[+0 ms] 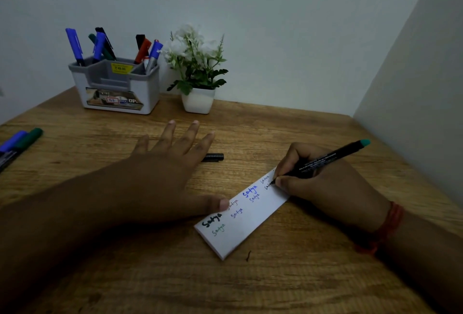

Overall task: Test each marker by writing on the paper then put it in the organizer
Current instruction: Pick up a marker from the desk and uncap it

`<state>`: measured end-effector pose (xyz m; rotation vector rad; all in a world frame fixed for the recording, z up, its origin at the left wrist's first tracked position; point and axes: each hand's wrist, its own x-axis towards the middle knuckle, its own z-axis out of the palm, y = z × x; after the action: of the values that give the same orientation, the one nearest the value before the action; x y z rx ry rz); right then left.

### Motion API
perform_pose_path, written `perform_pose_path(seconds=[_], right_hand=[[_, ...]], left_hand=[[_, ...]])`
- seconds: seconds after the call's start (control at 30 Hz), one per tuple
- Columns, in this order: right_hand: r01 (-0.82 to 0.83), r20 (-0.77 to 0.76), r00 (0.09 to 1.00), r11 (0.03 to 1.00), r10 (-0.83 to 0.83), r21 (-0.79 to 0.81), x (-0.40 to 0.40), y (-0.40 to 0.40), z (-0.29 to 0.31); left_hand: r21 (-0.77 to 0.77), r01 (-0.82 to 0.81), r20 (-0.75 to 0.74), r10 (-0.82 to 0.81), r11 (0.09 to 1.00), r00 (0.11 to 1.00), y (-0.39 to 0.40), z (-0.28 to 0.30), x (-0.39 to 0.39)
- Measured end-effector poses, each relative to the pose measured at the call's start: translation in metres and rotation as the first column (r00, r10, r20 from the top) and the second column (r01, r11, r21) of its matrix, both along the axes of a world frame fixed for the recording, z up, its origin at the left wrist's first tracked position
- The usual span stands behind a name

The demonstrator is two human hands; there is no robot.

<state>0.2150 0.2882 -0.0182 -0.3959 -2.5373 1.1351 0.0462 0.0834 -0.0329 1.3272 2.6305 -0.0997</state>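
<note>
Nearest, a folded strip of white paper point(246, 216) lies slantwise on the grainy, matte wooden tabletop point(288, 283), its smooth face carrying the same short word written over and over in black, red, blue and green ink. A small dark mark point(248, 255) sits on the wood just below the strip's near edge.

The right hand point(325, 183), with a red thread band point(383, 228) round the wrist, has its fingers curled round a slim black marker with a teal end point(325, 159); the tip touches the paper at its far right end, and the barrel slopes up and away to the right. The left hand point(160, 175) lies flat and relaxed, fingers spread straight across the wood, the thumb pressing the paper's upper left edge.

Just past the left fingers a short black ribbed cap point(213, 157) rests on its side on the table. At the far left edge, a blue-capped marker point(12, 141) and a green-capped marker point(28, 138) lie side by side.

Against the pale wall point(275, 25) stands a grey-and-white plastic organizer point(117, 85), boxy with stepped compartments, a yellow price sticker point(122, 68) on its rim and a printed label on the front. Blue, green, black and red markers point(75, 46) stand tilted in its back compartments. Just to its right is a small square white pot of artificial white flowers and green leaves point(198, 68).
</note>
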Motion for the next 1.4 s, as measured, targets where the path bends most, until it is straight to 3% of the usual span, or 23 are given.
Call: perform_pose_path(seconds=[0.73, 1.0, 1.23, 1.4], right_hand=[[0.022, 0.008, 1.000, 1.000, -0.022, 0.014, -0.002, 0.002, -0.001], [0.062, -0.106, 0.991, 0.987, -0.078, -0.149, -0.002, 0.008, -0.003], [0.027, -0.220, 0.973, 0.979, -0.072, -0.201, -0.002, 0.004, 0.003], [-0.048, -0.189, 0.982, 0.967, 0.000, -0.250, -0.003, 0.000, 0.005]], left_hand=[[-0.014, -0.004, 0.005, 0.004, 1.000, 1.000, 0.001, 0.000, 0.001], [0.013, 0.024, 0.008, -0.024, 1.000, 1.000, 0.000, -0.001, 0.000], [0.279, -0.061, 0.039, 0.052, 0.958, 0.998, 0.003, 0.007, -0.014], [0.446, -0.023, -0.015, 0.033, 0.895, 0.999, 0.009, 0.009, -0.018]])
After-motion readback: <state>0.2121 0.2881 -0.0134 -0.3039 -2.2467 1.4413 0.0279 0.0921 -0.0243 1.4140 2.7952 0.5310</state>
